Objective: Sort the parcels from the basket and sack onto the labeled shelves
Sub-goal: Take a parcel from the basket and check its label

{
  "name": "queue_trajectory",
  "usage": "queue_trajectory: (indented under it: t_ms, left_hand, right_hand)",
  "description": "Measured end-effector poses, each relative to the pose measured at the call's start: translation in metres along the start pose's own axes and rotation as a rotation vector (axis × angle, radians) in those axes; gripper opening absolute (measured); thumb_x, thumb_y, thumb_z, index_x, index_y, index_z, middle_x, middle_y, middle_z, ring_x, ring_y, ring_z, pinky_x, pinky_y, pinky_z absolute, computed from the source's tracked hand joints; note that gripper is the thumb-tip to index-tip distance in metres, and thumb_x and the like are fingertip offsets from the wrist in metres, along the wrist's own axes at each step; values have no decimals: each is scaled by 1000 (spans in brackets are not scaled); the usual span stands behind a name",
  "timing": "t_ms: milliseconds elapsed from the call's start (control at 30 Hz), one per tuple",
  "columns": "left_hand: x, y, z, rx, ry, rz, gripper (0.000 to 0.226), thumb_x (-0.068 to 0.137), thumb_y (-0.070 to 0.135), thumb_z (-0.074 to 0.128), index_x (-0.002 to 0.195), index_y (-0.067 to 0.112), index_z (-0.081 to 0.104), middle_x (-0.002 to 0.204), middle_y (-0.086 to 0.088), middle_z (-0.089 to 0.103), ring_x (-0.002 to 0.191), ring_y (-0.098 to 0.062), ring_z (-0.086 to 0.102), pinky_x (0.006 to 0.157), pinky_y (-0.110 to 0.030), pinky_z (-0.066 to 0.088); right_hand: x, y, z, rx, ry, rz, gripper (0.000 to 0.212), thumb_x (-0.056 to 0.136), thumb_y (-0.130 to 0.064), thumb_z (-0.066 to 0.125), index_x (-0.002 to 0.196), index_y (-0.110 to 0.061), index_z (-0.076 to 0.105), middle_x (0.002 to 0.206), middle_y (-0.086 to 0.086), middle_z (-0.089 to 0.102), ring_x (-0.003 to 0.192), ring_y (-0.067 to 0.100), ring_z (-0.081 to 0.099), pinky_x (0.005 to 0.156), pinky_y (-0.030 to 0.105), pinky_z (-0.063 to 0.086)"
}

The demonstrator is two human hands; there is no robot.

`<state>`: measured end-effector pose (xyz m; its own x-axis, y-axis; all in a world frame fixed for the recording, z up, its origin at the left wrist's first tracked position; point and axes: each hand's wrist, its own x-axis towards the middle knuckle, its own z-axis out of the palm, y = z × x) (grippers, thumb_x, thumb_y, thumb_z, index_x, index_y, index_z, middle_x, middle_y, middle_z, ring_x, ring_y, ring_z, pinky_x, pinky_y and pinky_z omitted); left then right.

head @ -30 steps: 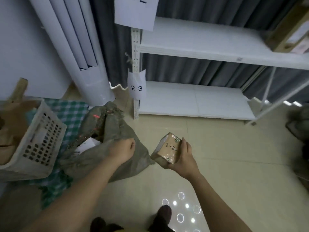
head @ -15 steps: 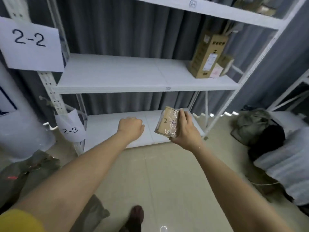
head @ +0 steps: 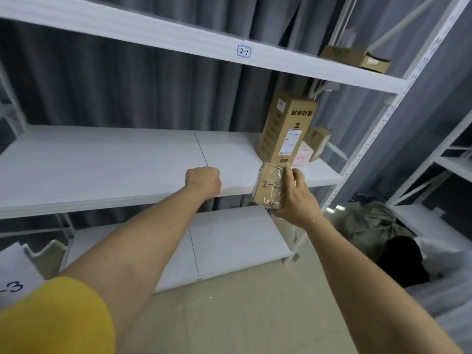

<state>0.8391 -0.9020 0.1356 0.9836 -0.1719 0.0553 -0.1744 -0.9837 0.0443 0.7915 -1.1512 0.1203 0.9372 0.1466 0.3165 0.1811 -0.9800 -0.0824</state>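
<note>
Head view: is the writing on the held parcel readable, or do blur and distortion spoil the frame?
Head view: dim, even light, no glare; the "2-2" on the parcel in the right hand reads clearly; the left shelf edges smear with motion blur; the wide lens bends the shelf lines.

Dim, cool indoor light with wide-angle bending and soft focus throughout.

The white shelf boards are the brightest surfaces, lit evenly from above and in front, while the grey curtain behind them falls into deep shade, darkest under the upper board. A small glint of brighter light shows low at the right of the frame, near the floor. Straight shelf edges bow and tilt toward the corners. The yellow sleeve at lower left is a close, smeared blur. Writing on the small parcel reads clearly; the print on the tall carton is fuzzy.
</note>
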Motion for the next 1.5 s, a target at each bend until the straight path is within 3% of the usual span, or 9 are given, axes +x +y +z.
queue_trajectory:
  t_ms: [100, 267, 467, 600, 733, 1000, 1167, 1367, 1500]
  left_hand:
    - [48, 18, 8, -18, 22, 3, 19, 95, 12, 37, 95, 11, 56, 92, -4, 55, 78, -24, 49, 55, -25, 26]
    - [129, 39, 20, -107, 30, -115, 24, 96, 15, 36, 105, 9, 57, 91, -4, 54, 79, -25, 49, 66, -29, 34]
    - [212, 76, 36, -236, 13, -247, 31, 99, 25, 36, 122, 12, 53, 118, -8, 60, 95, -26, 57, 72, -31, 40]
    - [237, 107, 56, -580, -17, -167, 56, 98, 22, 45, 150, 23, 24, 154, -7, 26, 130, -30, 44, 102, -38, 40]
    - [237, 131, 84, -709, -57, -78, 87, 90, 22, 61, 153, 27, 2, 160, -1, -2, 146, -27, 11, 115, -41, 24]
    - [257, 142, 119, -621, 258, -85, 54, 85, 33, 68, 131, 20, 42, 133, 3, 43, 109, -18, 54, 82, -40, 53]
    - [252, 149, 135, -496, 240, -30, 50, 89, 30, 65, 136, 26, 49, 137, 1, 38, 110, -21, 53, 78, -33, 53]
    - [256, 164, 136, -374, 187, -104, 58, 83, 37, 69, 132, 18, 46, 144, -2, 34, 117, -23, 50, 80, -35, 52]
    - [264, 179, 135, -203, 164, -181, 53, 85, 36, 67, 126, 13, 43, 141, -6, 37, 109, -23, 54, 77, -32, 50]
  right_hand:
    - [40, 39, 16, -6, -19, -36, 129, 62, -39, 86, 154, -13, 0, 146, 10, 20, 127, 32, 38, 88, 45, 53]
    - [132, 88, 53, -124, -91, -189, 132, 62, -47, 85, 155, -11, -2, 148, 14, 23, 120, 35, 45, 85, 44, 51]
    - [222, 138, 102, -82, -144, -392, 133, 55, -48, 88, 153, -9, 6, 144, 19, 33, 110, 39, 56, 78, 46, 55]
    - [247, 164, 136, 41, -100, -424, 134, 49, -48, 91, 151, -10, 12, 138, 22, 42, 104, 40, 61, 70, 43, 56]
    - [250, 177, 166, 230, -58, -445, 132, 49, -48, 93, 150, -4, 21, 143, 22, 37, 119, 40, 54, 79, 39, 56]
    - [239, 192, 180, 414, -34, -522, 121, 58, -40, 92, 151, -16, 18, 149, 14, 25, 134, 35, 41, 66, 32, 56]
    - [227, 206, 185, 478, -17, -510, 81, 81, -24, 77, 145, -21, 28, 145, 5, 26, 95, 26, 63, 56, 18, 39]
    - [209, 219, 192, 639, -15, -255, 59, 95, -27, 57, 149, -20, 33, 148, -2, 25, 124, 15, 42, 87, 24, 47]
    - [205, 230, 200, 710, -35, -94, 39, 93, -27, 41, 123, -12, 61, 124, 1, 56, 116, 16, 50, 97, 33, 47]
